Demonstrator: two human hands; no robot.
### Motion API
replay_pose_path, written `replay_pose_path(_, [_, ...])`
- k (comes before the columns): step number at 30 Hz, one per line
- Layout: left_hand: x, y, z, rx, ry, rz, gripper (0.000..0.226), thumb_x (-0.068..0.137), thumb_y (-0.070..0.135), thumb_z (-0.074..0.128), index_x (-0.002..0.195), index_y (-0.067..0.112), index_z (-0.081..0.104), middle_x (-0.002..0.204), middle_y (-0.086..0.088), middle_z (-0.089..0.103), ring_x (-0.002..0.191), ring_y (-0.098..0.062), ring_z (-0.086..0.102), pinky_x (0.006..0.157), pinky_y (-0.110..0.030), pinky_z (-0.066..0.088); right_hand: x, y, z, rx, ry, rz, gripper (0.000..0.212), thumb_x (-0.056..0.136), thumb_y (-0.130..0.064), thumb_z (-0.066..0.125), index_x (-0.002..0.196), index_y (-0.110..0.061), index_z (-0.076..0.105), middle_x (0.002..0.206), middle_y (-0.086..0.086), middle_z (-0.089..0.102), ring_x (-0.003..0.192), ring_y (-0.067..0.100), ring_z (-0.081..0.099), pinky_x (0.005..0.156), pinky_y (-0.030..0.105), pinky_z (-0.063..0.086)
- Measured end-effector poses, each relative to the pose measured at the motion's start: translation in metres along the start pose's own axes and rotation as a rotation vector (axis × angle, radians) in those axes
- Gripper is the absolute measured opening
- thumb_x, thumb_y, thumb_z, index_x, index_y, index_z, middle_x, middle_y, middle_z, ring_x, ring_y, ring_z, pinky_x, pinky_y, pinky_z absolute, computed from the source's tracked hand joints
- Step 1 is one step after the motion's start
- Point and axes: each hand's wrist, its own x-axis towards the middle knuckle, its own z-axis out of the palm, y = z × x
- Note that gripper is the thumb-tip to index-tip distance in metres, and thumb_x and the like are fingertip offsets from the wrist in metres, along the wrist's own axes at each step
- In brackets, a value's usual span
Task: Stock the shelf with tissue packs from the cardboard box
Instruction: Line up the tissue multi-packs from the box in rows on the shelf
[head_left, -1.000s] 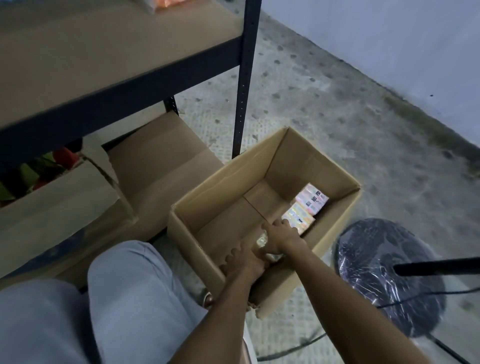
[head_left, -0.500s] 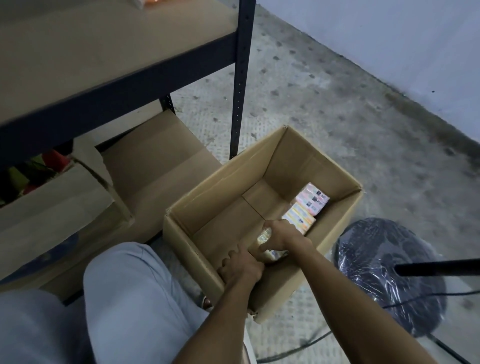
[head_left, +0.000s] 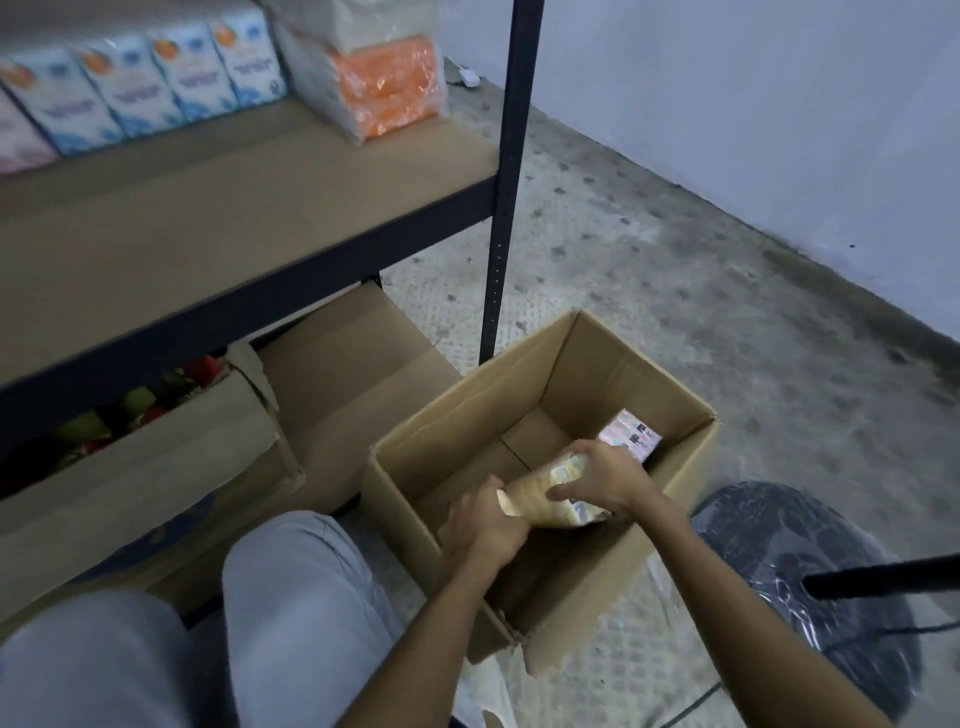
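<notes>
Left hand (head_left: 483, 525) and right hand (head_left: 605, 483) are both curled round a yellowish tissue pack (head_left: 540, 491), held in the mouth of the cardboard box (head_left: 613, 364) at lower centre. Looks squishy, so I'd guess it could slide out or clip the box rim going up. Upper left, the shelf (head_left: 234, 218) has a bare brown board; floor (head_left: 675, 291) is rough stained concrete, lighting's dim.

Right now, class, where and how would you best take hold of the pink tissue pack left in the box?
I'd come straight down from above and pinch the pink tissue pack across its narrow width. It lies low beside the cardboard box's right wall, printed face up, so walls block any sideways reach.
</notes>
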Motion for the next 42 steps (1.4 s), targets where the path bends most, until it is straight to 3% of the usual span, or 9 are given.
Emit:
replay_pose_path(11, [-0.044, -0.008, -0.106, -0.226, 0.177, 0.207, 0.061, 0.063, 0.040, 0.077, 0.121, 0.038, 0.060, 0.103, 0.010, 0.068, 0.090, -0.013, 0.063, 0.074, -0.026, 0.050, -0.086, -0.039, -0.075, 0.170, 0.321, -0.156, 0.050, 0.059, -0.053, 0.081, 0.105, -0.042, 0.063, 0.073, -0.015, 0.061, 0.076, 0.005, 0.057, 0.070, 0.029, 0.043])
replay_pose_path(17, [-0.090, -0.019, -0.174, -0.335, 0.344, 0.310, 0.054, 0.060, 0.039, 0.082, 0.111, 0.044, 0.063, 0.089, 0.019, 0.069, 0.079, -0.003, 0.065, 0.068, -0.025, 0.055, -0.137, -0.063, -0.101, 0.397, 0.504, -0.259, 0.049, 0.055, -0.042, 0.087, 0.100, -0.042, 0.067, 0.091, -0.013, 0.067, 0.067, -0.001, 0.060, 0.062, 0.021, 0.048])
replay_pose_path(21, [-0.122, -0.025, -0.215, -0.412, 0.431, 0.406, 0.052, 0.059, 0.035, 0.084, 0.105, 0.047, 0.064, 0.092, 0.021, 0.069, 0.085, -0.002, 0.065, 0.070, -0.029, 0.057, -0.167, -0.082, -0.120, 0.549, 0.563, -0.348, 0.052, 0.049, -0.044, 0.088, 0.097, -0.046, 0.068, 0.096, -0.007, 0.070, 0.078, 0.014, 0.068, 0.074, 0.041, 0.059])
replay_pose_path(24, [-0.148, -0.026, -0.241, -0.477, 0.521, 0.496, 0.049, 0.060, 0.023, 0.087, 0.102, 0.042, 0.070, 0.089, 0.019, 0.070, 0.080, 0.003, 0.064, 0.062, -0.014, 0.051, -0.188, -0.099, -0.134, 0.632, 0.594, -0.434, 0.054, 0.049, -0.044, 0.088, 0.099, -0.046, 0.068, 0.099, -0.005, 0.070, 0.083, 0.017, 0.070, 0.068, 0.043, 0.060])
replay_pose_path(27, [-0.171, -0.029, -0.266, -0.543, 0.585, 0.591, 0.050, 0.060, 0.018, 0.089, 0.102, 0.037, 0.072, 0.089, 0.016, 0.071, 0.081, 0.006, 0.063, 0.059, -0.006, 0.044, -0.206, -0.115, -0.145, 0.731, 0.612, -0.538, 0.055, 0.048, -0.044, 0.085, 0.100, -0.045, 0.068, 0.106, -0.004, 0.070, 0.092, 0.016, 0.070, 0.068, 0.040, 0.060])
replay_pose_path(31, [-0.190, -0.040, -0.297, -0.581, 0.674, 0.699, 0.049, 0.056, 0.027, 0.083, 0.102, 0.037, 0.072, 0.096, 0.017, 0.073, 0.089, 0.000, 0.066, 0.072, -0.017, 0.052, -0.209, -0.137, -0.155, 0.852, 0.612, -0.648, 0.055, 0.051, -0.039, 0.084, 0.103, -0.036, 0.069, 0.107, -0.003, 0.070, 0.094, 0.015, 0.070, 0.072, 0.037, 0.060])
replay_pose_path(35, [-0.200, -0.058, -0.322, -0.560, 0.767, 0.759, 0.053, 0.052, 0.029, 0.084, 0.103, 0.038, 0.072, 0.100, 0.017, 0.072, 0.096, -0.003, 0.067, 0.078, -0.025, 0.055, -0.192, -0.160, -0.159, 0.955, 0.543, -0.734, 0.075, 0.038, -0.055, 0.090, 0.105, -0.029, 0.070, 0.107, 0.001, 0.071, 0.093, 0.019, 0.071, 0.072, 0.034, 0.060])
replay_pose_path(40, [-0.195, -0.092, -0.355, -0.524, 0.885, 0.813, 0.058, 0.054, 0.018, 0.084, 0.100, 0.050, 0.069, 0.105, 0.026, 0.069, 0.101, 0.000, 0.065, 0.074, -0.012, 0.051, -0.160, -0.200, -0.155, 0.987, 0.432, -0.820, 0.077, 0.038, -0.055, 0.090, 0.106, -0.027, 0.070, 0.111, 0.008, 0.068, 0.097, 0.024, 0.069, 0.076, 0.042, 0.058])
replay_pose_path(42, [-0.188, -0.108, -0.369, -0.461, 0.905, 0.821, 0.064, 0.055, 0.009, 0.089, 0.103, 0.046, 0.068, 0.106, 0.029, 0.067, 0.105, 0.003, 0.063, 0.077, -0.008, 0.049, -0.148, -0.221, -0.153, 0.992, 0.381, -0.844, 0.065, 0.045, -0.045, 0.091, 0.103, -0.026, 0.070, 0.112, 0.009, 0.067, 0.096, 0.021, 0.069, 0.070, 0.034, 0.059])
